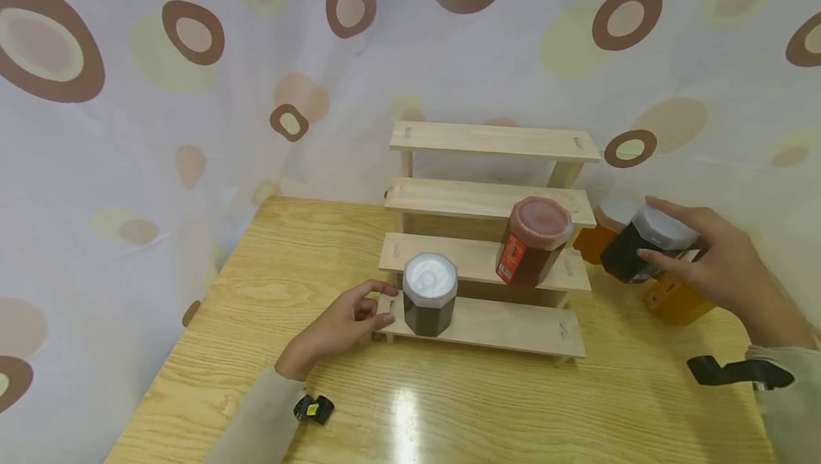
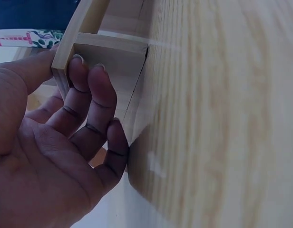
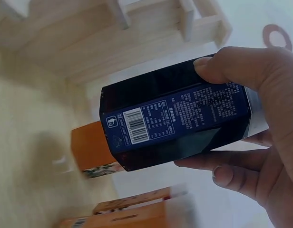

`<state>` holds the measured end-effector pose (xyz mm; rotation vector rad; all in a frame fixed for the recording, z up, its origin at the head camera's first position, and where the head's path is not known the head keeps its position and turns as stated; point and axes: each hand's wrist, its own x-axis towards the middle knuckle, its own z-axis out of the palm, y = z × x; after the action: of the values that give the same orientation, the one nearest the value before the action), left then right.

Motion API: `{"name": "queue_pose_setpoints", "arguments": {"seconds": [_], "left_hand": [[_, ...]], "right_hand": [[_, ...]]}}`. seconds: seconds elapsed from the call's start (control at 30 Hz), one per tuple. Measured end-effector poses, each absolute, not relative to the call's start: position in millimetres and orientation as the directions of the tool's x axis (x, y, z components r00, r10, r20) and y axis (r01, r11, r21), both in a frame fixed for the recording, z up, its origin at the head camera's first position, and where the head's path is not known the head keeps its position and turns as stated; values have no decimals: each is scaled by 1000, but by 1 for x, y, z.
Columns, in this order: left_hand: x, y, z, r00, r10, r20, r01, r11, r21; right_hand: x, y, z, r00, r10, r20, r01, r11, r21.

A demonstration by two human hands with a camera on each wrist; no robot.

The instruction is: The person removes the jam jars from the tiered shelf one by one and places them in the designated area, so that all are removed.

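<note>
My right hand (image 1: pixel 725 257) grips a dark eight-sided jar (image 1: pixel 631 246) with a whitish lid, tilted in the air to the right of a wooden tiered shelf (image 1: pixel 487 321). In the right wrist view, the jar's blue label (image 3: pixel 180 114) with a barcode faces the camera, with the thumb on one side and fingers on the other. My left hand (image 1: pixel 346 321) pinches the left end of the lowest board (image 2: pixel 65 57) between thumb and fingers. A dark jar with a white lid (image 1: pixel 430 296) stands upright on that lowest board, beside the left hand.
A red-lidded jar (image 1: pixel 535 239) stands on the second board from the bottom, toward the right. Orange jars, one farther back (image 1: pixel 593 239) and one nearer (image 1: pixel 676 298), are on the wooden table (image 1: pixel 308 250) behind and below the right hand. A patterned cloth (image 1: pixel 359 79) hangs behind.
</note>
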<state>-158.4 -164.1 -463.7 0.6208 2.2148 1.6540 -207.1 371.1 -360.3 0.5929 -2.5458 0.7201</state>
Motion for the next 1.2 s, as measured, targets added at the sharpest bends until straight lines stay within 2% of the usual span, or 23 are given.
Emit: {"name": "queue_pose_setpoints", "arguments": {"seconds": [0.17,0.47,0.67,0.83,1.2], "left_hand": [[-158,-163,-463,-856,516,18,167,243,956],[-157,-162,-460,-858,513,19,177,260,949],[-156,-162,-458,-858,513,32,204,282,937],[-156,-161,-456,-859,512,27,200,286,937],[-156,-161,-457,-859,512,11,184,290,939]], "right_hand": [[-206,371,-372,-791,-307,529,-534,769,-352],[-202,369,-383,-836,-312,451,-482,810,-333],[-202,365,-390,-816,-322,481,-517,779,-356],[-199,361,-399,-827,-293,480,-498,779,-381],[-199,358,-415,-828,-265,493,-459,826,-327]]}}
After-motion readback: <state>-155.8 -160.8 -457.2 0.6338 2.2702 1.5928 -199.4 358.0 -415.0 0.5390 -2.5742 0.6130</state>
